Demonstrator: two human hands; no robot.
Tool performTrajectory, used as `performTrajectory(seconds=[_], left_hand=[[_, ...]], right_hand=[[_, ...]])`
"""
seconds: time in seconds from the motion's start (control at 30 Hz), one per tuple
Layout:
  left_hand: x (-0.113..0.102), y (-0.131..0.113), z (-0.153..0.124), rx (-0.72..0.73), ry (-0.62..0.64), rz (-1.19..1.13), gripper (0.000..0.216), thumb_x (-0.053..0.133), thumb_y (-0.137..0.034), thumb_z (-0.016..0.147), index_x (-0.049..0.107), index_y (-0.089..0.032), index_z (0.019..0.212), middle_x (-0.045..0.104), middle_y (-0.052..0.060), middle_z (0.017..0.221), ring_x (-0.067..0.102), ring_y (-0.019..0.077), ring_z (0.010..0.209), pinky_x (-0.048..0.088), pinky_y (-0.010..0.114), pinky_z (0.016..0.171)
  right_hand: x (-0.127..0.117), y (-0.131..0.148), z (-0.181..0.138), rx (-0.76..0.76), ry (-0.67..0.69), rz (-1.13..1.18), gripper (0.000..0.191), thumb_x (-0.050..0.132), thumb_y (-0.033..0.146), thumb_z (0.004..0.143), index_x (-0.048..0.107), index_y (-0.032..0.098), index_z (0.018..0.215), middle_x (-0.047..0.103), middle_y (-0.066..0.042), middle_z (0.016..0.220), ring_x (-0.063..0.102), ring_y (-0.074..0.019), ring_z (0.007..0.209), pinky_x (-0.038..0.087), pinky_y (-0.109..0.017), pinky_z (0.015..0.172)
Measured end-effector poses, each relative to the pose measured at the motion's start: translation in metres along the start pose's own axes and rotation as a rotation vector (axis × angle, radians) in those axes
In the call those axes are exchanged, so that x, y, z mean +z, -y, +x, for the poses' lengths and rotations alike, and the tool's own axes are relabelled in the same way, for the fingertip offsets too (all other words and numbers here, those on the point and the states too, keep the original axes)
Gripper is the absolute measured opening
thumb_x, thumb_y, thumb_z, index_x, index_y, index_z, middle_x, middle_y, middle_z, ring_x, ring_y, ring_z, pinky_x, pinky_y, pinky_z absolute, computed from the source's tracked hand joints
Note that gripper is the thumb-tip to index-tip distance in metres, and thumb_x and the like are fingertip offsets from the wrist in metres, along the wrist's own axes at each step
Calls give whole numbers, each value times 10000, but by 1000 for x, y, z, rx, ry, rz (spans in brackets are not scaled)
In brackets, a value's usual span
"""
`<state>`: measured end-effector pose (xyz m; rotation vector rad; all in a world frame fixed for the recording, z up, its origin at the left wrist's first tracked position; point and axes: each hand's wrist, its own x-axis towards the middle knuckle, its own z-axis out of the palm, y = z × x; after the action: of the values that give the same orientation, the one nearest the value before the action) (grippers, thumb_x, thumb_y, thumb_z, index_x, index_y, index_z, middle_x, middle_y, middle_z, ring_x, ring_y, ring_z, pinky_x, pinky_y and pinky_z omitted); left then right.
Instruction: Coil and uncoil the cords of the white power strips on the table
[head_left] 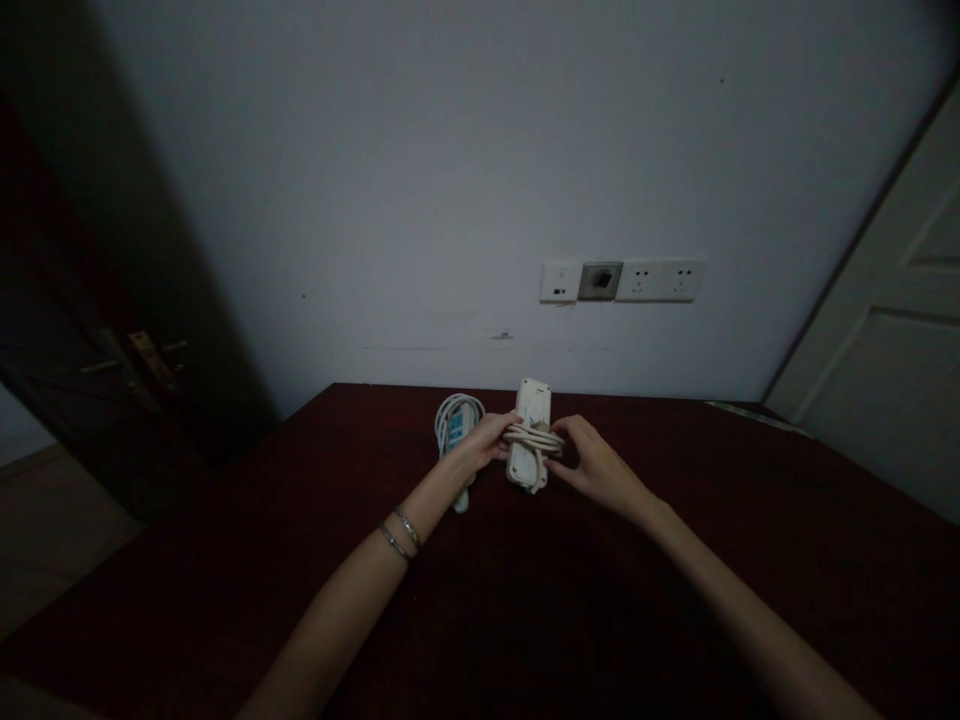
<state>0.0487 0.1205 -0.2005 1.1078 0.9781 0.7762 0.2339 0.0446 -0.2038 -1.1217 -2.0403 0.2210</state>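
Observation:
A white power strip [531,405] with its cord wound round its middle is held over a dark red table [675,560]. My left hand [484,445] grips its left side, fingers curled round the coiled cord. Closed in a pinch on the cord at the strip's right side is my right hand [596,465]. A second white power strip [457,430] with blue sockets and a looped cord lies on the table just behind my left hand. Two thin bangles [399,533] circle my left wrist.
A row of wall sockets [622,281] sits on the pale wall above the table's far edge. A dark door with a brass handle [146,365] stands at the left. A white door [892,350] is at the right.

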Motion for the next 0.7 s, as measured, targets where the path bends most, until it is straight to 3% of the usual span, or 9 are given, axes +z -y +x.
performTrajectory(seconds=[0.17,0.23,0.37,0.43,0.57,0.7], left_hand=[[3,0,0,170,-181,4,168,528,-232,755,508,-153,902,591,37,821,563,111,687,492,235,603],[7,-2,-5,217,-231,34,225,519,-237,764,467,-169,972,589,61,948,584,130,779,495,227,602],[20,-6,-18,226,-187,173,363,504,-316,799,368,-184,1109,545,103,1109,590,168,894,497,221,584],[25,-9,-23,215,-132,251,392,478,-386,825,351,-182,1135,525,116,1147,582,181,928,493,213,577],[26,-18,-29,197,-57,382,421,361,-503,862,386,-186,1139,552,111,1084,592,176,809,483,220,526],[16,-28,-34,195,38,502,425,372,-502,862,426,-206,1162,581,89,992,585,133,655,476,219,518]], right_hand=[[15,-6,2,251,-20,338,547,575,277,704,377,187,1205,446,-131,1250,532,-226,1044,451,-398,877],[30,0,1,246,-61,337,661,623,341,682,335,182,1255,403,-151,1297,481,-259,1126,424,-429,922],[58,9,-5,199,-221,189,904,706,384,614,226,158,1346,327,-186,1337,319,-310,1268,284,-493,1042],[65,8,-6,267,-284,193,973,732,393,581,201,145,1357,321,-205,1330,360,-321,1237,319,-497,1018],[62,-2,-3,414,-281,452,950,727,409,563,216,174,1329,427,-180,1279,535,-274,1063,482,-419,857],[51,-6,1,641,-267,834,697,695,385,600,386,187,1193,565,-134,1149,589,-277,988,529,-406,774]])
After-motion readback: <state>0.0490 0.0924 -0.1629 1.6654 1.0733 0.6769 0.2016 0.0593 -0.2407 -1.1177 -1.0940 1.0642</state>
